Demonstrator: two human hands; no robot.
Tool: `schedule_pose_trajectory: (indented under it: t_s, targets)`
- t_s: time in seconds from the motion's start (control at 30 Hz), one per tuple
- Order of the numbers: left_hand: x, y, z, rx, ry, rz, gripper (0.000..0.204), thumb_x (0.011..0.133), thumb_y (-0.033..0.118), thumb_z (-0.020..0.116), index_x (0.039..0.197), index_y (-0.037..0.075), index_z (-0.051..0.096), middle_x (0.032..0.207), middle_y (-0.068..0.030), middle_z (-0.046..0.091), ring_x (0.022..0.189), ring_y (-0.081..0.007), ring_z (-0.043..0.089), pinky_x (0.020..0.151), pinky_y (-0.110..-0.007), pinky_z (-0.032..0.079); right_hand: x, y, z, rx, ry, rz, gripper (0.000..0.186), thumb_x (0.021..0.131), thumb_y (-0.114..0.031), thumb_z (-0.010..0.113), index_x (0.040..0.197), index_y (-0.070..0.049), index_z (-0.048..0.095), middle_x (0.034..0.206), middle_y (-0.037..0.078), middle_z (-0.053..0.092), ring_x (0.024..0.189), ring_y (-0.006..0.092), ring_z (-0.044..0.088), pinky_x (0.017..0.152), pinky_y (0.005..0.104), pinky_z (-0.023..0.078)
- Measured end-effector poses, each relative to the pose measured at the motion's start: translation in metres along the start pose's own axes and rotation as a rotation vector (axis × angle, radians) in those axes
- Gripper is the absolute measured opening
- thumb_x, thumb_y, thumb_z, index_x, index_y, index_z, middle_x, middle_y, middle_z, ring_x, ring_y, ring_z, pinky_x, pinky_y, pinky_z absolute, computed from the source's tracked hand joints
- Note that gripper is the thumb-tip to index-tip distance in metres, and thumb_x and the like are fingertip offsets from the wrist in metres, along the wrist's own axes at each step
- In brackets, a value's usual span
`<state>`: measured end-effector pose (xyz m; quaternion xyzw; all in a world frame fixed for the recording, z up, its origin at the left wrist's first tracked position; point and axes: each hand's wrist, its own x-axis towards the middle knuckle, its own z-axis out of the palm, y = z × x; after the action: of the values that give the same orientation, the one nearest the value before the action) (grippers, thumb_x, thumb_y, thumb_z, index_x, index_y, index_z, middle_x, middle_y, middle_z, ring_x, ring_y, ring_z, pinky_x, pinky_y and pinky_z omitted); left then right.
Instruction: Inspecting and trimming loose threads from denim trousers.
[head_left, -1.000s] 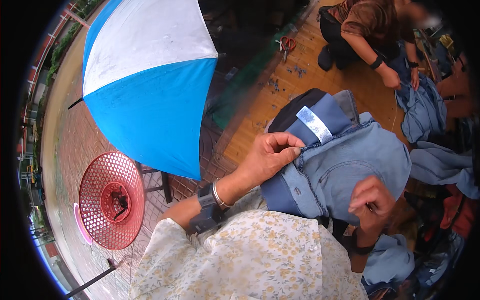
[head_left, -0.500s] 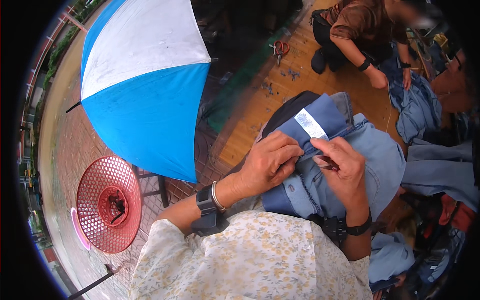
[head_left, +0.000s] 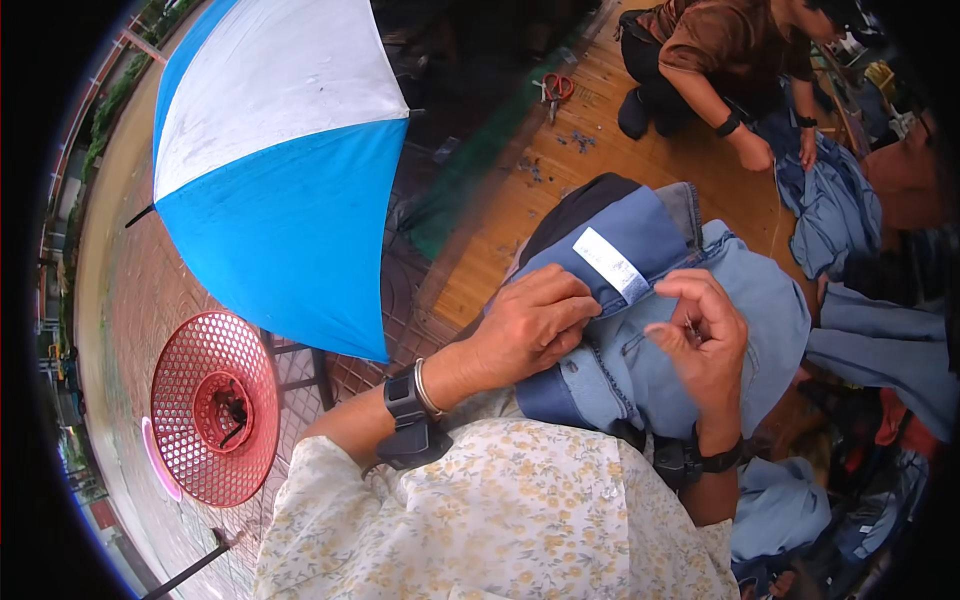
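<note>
**Pinching at the waistband near the label, trimming apparently mid-way**

Working on the blue denim garment (head_left: 690,340) bunched on my lap, waistband folded up toward the camera; my left hand (head_left: 530,325) lies on the waistband, fingers pressed together and curled, pinning the fabric just beside the white label (head_left: 612,265); my right hand (head_left: 700,335) sits on the denim just below the label, thumb and forefinger pinched on something too small to make out, maybe a thread, other fingers curled; I judge the garment is in hand and being checked, nothing tells me it's finished; more blue garments (head_left: 835,205) lie near another person (head_left: 730,60) crouched on the wooden floor (head_left: 520,215), so work looks left; red-handled scissors (head_left: 553,90) lie well apart on the floor; blue-and-white umbrella (head_left: 280,160) and red mesh basket (head_left: 210,405) to my left.
</note>
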<state>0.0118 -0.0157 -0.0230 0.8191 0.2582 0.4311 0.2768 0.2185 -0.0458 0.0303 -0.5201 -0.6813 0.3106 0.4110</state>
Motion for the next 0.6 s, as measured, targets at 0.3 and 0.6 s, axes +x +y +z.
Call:
schedule_pose_trajectory:
  t_s: [0.3, 0.6]
  targets:
    - [-0.004, 0.000, 0.005, 0.004, -0.032, -0.064, 0.025, 0.063, 0.000, 0.064, 0.088, 0.003, 0.059, 0.080, -0.0072, 0.055, 0.076, -0.0239, 0.054, 0.065, -0.033, 0.043, -0.005, 0.016, 0.014, 0.444, 0.145, 0.257, 0.029, 0.071, 0.010, 0.061, 0.097, -0.001, 0.060, 0.079, -0.001, 0.059, 0.061, 0.0013, 0.045, 0.052, 0.0158, 0.035]
    - [0.004, -0.007, 0.024, 0.166, 0.022, -0.151, 0.031, 0.056, 0.001, 0.067, 0.086, 0.006, 0.060, 0.072, -0.0064, 0.052, 0.069, -0.0240, 0.054, 0.058, -0.032, 0.042, -0.023, 0.023, 0.005, 0.176, -0.099, 0.037, 0.013, 0.065, 0.008, 0.063, 0.075, -0.001, 0.062, 0.077, 0.004, 0.059, 0.055, 0.0036, 0.045, 0.049, 0.0165, 0.033]
